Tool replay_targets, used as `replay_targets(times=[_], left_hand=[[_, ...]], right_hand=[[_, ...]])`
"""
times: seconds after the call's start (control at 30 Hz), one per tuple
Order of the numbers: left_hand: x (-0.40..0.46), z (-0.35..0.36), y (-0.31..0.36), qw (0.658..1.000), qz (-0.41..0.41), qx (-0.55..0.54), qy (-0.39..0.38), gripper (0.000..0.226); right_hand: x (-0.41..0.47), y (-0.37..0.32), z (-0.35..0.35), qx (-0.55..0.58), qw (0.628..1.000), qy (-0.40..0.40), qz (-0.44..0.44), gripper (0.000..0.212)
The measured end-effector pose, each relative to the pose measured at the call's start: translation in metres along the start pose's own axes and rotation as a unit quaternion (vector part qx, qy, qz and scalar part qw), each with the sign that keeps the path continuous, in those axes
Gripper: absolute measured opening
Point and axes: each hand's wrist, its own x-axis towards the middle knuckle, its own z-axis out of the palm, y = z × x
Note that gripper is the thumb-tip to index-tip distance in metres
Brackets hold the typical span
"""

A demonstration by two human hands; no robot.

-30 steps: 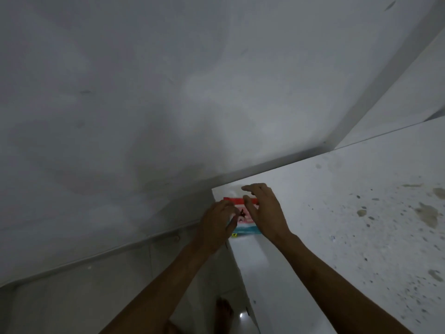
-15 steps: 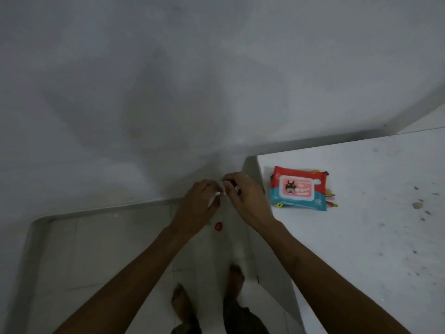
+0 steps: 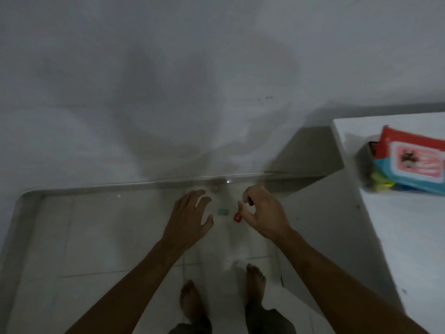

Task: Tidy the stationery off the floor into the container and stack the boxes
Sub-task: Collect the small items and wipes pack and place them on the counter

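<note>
On the pale tiled floor lie a small red item (image 3: 237,217) and a small green item (image 3: 222,212), with a round whitish piece (image 3: 213,188) near the skirting. My left hand (image 3: 190,216) hovers above the floor left of them, fingers spread and holding nothing. My right hand (image 3: 263,213) is just right of the red item, fingers curled with forefinger and thumb close together; whether anything is pinched there is not visible. A red and blue packet (image 3: 414,165) lies on a clear container (image 3: 368,162) of colourful things on the white ledge (image 3: 397,237) at right.
A grey wall fills the upper view, meeting the floor at a skirting strip (image 3: 144,183). My bare feet (image 3: 192,302) stand on the tiles below the hands. A tiny white speck (image 3: 118,195) lies by the skirting at left.
The view has swung down and left from the ledge to the floor. My hands left the packet, came together, then parted; the left hand has spread open.
</note>
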Motion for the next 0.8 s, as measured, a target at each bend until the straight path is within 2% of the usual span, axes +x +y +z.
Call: replay_targets(times=[0.27, 0.43, 0.63, 0.8], left_hand=[[0.014, 0.183, -0.066, 0.998, -0.034, 0.023, -0.039, 0.046], [0.044, 0.3, -0.101, 0.998, -0.053, 0.018, -0.042, 0.054], [0.079, 0.424, -0.141, 0.995, -0.03, 0.048, -0.079, 0.065], [0.101, 0.498, -0.16, 0.994, -0.009, 0.043, -0.105, 0.065]], right_hand=[[0.0, 0.137, 0.143, -0.118, 0.987, -0.098, -0.055, 0.018], [0.014, 0.228, 0.222, -0.181, 0.967, -0.149, -0.096, 0.03], [0.037, 0.328, 0.305, -0.245, 0.923, -0.253, -0.156, 0.056], [0.051, 0.388, 0.352, -0.285, 0.884, -0.32, -0.188, 0.066]])
